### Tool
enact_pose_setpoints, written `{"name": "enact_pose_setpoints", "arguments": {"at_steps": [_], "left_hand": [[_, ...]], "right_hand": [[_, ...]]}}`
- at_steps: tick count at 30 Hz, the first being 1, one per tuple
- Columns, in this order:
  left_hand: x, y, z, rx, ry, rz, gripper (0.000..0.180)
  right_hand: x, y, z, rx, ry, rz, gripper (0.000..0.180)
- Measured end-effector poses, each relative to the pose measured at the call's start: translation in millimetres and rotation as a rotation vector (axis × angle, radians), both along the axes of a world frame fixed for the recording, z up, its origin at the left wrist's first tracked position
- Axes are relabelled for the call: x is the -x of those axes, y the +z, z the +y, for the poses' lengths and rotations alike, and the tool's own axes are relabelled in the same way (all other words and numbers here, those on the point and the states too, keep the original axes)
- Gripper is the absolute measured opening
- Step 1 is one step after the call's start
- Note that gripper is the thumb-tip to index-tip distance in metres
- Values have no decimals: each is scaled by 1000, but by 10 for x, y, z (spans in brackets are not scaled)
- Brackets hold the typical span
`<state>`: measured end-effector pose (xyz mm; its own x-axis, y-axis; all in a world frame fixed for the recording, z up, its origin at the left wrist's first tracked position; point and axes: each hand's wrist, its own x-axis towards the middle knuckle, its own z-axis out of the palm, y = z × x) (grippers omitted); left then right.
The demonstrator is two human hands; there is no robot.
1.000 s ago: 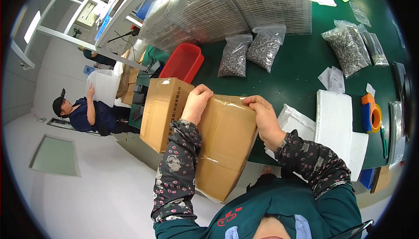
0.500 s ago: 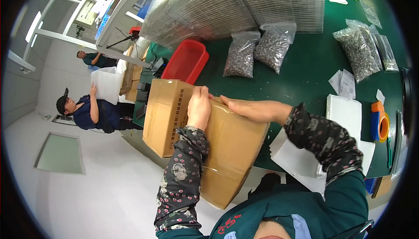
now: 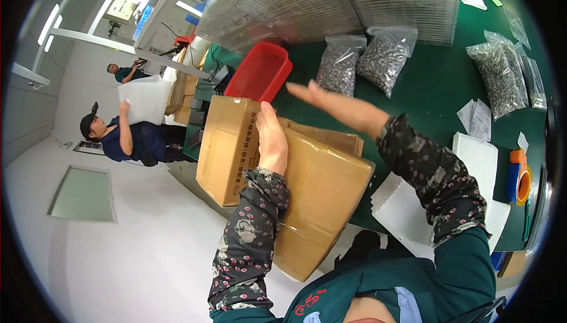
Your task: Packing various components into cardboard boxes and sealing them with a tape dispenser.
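Observation:
A brown cardboard box [image 3: 322, 187] sits tilted at the near edge of the green table, a flap [image 3: 333, 139] showing along its far side. My left hand [image 3: 273, 140] rests flat against its left edge, fingers stretched out and together. Beyond that hand stands a second cardboard box [image 3: 220, 149] with dark print on its side. Above the first box's far edge hovers my right hand [image 3: 342, 107], open, holding nothing and slightly blurred. Patterned dark sleeves cover both forearms.
A red plastic bin [image 3: 258, 75] stands behind the boxes. Bags of small grey parts [image 3: 387, 57] lie near stacked clear trays [image 3: 407, 4]. White foam sheets [image 3: 472, 157] and a tape dispenser [image 3: 520, 178] are at right. Two people are at left, one holding a white sheet [image 3: 144, 101].
My right hand has lifted off the box and moved up, its fingers now clear of it. My left hand has straightened its fingers. A flap now shows at the box's far side.

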<state>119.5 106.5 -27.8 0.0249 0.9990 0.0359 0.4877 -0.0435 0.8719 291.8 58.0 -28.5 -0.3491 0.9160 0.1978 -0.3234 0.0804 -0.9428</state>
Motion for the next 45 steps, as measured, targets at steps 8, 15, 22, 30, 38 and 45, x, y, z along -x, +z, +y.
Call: {"name": "enact_pose_setpoints", "arguments": {"at_steps": [8, 15, 22, 30, 38, 45], "left_hand": [[-52, 141, 94, 47, -60, 100, 75], [-73, 278, -114, -25, -81, 126, 70], [408, 946, -1289, -184, -585, -281, 42], [1402, 478, -2992, 440, -931, -564, 34], [1251, -249, -3381, 444, -269, -1037, 31], [1150, -296, -3315, 344, -178, -1129, 28]], "right_hand": [[-81, 218, -308, 135, 72, -60, 64], [-174, 23, -1023, 158, -58, -469, 61], [-217, 483, -1090, -21, -383, -544, 47], [1094, 980, -867, -660, -41, -778, 17], [1984, 460, -528, -913, 195, -801, 17], [2255, 403, -452, -683, 444, -953, 18]]}}
